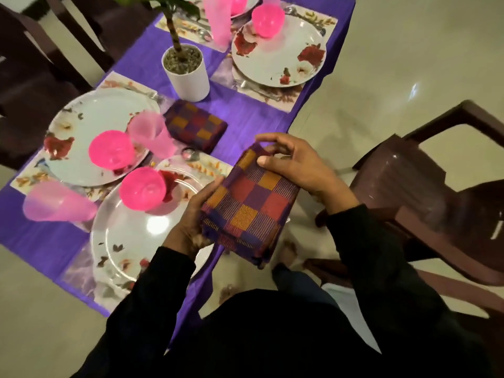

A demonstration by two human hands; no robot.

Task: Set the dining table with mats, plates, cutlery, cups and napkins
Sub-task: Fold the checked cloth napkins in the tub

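Observation:
A stack of folded checkered napkins (251, 203) in purple, orange and red is held above the table's near corner. My left hand (191, 222) grips its left edge from below. My right hand (294, 162) pinches the top napkin's far corner with thumb and fingers. Another folded checkered napkin (196, 125) lies on the purple tablecloth (245, 115) beside the white plant pot (186, 72). Three floral plates (281, 54) (90, 126) (131, 236) sit on floral mats, each with a pink bowl (268, 23) (111, 150) (143, 188). Pink cups (152, 135) (57, 205) stand near the plates.
A brown plastic chair (425, 192) stands to the right of the table, close to my right arm. Dark chairs (32, 77) line the far left side. A fork (253, 87) lies beside the far plate. A spoon (191, 154) rests on the near mat.

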